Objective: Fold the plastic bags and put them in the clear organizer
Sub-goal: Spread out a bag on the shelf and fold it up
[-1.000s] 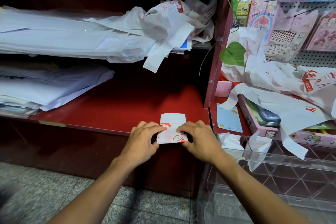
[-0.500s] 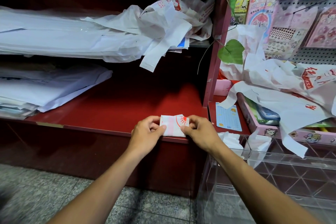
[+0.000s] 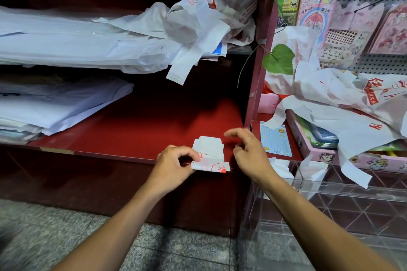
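A small folded white plastic bag (image 3: 210, 156) with red print lies at the front edge of the red shelf (image 3: 136, 130). My left hand (image 3: 174, 166) pinches its left side between thumb and fingers. My right hand (image 3: 247, 152) hovers just right of the bag with loosely curled fingers, holding nothing. The clear organizer (image 3: 343, 207) stands at lower right, with folded white bags (image 3: 280, 166) in its near compartments. Loose unfolded bags (image 3: 343, 103) are piled on the right shelf above it.
More crumpled bags (image 3: 198, 26) and flat white stacks (image 3: 55, 42) fill the upper left shelf; another stack (image 3: 50, 108) sits below. A maroon post (image 3: 256, 77) divides the shelves. A blue card (image 3: 275, 141), a pink box (image 3: 319, 149) and hanging sticker packs (image 3: 343, 24) are at right.
My right hand has let go of the folded bag and lifted up and to the right. The bag's top flap has sprung open while my left hand still pinches it.
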Demonstrator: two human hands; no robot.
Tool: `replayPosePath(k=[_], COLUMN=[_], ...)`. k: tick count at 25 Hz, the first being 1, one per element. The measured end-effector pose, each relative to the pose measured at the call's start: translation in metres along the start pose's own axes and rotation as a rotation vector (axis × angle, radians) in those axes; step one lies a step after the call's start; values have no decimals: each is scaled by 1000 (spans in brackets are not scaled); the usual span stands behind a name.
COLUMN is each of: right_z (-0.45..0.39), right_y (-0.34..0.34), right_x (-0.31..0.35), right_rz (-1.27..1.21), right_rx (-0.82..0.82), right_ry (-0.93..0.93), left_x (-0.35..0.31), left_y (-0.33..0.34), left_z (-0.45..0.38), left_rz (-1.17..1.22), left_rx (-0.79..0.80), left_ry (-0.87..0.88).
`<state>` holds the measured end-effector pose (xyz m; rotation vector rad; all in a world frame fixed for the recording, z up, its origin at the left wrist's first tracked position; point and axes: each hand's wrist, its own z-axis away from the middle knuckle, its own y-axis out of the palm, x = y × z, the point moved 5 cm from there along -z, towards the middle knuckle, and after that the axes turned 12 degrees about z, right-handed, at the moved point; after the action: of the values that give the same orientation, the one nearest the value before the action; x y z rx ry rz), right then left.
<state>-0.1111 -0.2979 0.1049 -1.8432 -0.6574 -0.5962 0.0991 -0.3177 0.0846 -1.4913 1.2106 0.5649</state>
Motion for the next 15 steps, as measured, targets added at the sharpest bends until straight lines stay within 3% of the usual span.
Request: replayPosePath(k=[4,6,12,15], right_z=[3,5,3,2], right_y=[14,17,15,9], right_x=[8,9,7,3], right_rz=[503,597,584,451], right_rx=[283,336,282,250], right_ry=[-167,-170,-123,-65], left_x=[-5,-5,-9,-1], left_y=[0,1,6,13], left_z=[0,-1,0,0], left_rz=[-20,-27,-28,4], left_rx=[-19,1,48,144], left_ry=[57,88,132,28])
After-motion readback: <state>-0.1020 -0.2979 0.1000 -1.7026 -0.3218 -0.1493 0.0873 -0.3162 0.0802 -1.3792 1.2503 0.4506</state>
